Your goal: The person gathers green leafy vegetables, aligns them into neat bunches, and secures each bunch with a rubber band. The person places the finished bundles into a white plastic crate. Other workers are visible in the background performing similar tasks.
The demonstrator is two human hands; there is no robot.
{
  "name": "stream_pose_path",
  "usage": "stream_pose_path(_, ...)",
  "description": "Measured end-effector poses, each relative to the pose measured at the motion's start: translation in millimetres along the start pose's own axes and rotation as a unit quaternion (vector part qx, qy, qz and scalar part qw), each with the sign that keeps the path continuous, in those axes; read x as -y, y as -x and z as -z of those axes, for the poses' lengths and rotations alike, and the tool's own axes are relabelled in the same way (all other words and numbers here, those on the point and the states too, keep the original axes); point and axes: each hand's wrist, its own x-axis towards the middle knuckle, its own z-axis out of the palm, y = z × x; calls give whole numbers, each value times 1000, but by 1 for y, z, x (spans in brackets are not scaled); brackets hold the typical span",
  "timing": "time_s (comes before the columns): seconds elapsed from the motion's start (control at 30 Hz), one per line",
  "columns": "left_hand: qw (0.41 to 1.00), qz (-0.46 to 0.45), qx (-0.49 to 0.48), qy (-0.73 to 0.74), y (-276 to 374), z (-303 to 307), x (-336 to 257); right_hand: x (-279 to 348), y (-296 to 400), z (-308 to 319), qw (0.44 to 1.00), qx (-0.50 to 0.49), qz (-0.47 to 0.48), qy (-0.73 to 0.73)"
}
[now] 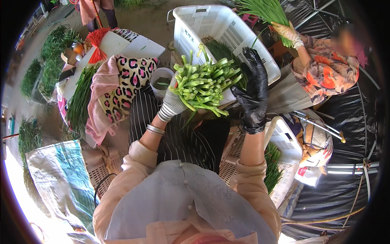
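My left hand [173, 105], in a grey-and-white striped glove, grips a thick bundle of green vegetable stalks [208, 84] whose cut ends point up towards me. To the right of the bundle is my right hand [254, 94], in a black glove. Its thumb and fingers are apart, with nothing between them. Behind the bundle stands a white slotted plastic crate [186, 38], with long dark-green leaves [219, 50] lying in it. My lap is covered by a black striped apron [173, 140]. The far side of the bundle is hidden.
A small white bucket [160, 80] stands left of the bundle. Further left are a leopard-print cloth [126, 87], leafy greens [80, 97] and red ties [98, 42]. A second white crate [288, 146] stands right. A co-worker's gloved hand [288, 33] holds long green leaves [268, 13].
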Motion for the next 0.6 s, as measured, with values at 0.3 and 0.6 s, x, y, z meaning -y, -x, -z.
stream_pose_path(0.3, 986, -106, -66, -114, -4, -12, 1, 66, -29, -38, 844, 151, 166, 488)
stream_pose_path(0.6, 849, -214, -188, -445, 4, 15, -5, 59, -24, -37, 819, 223, 139, 510)
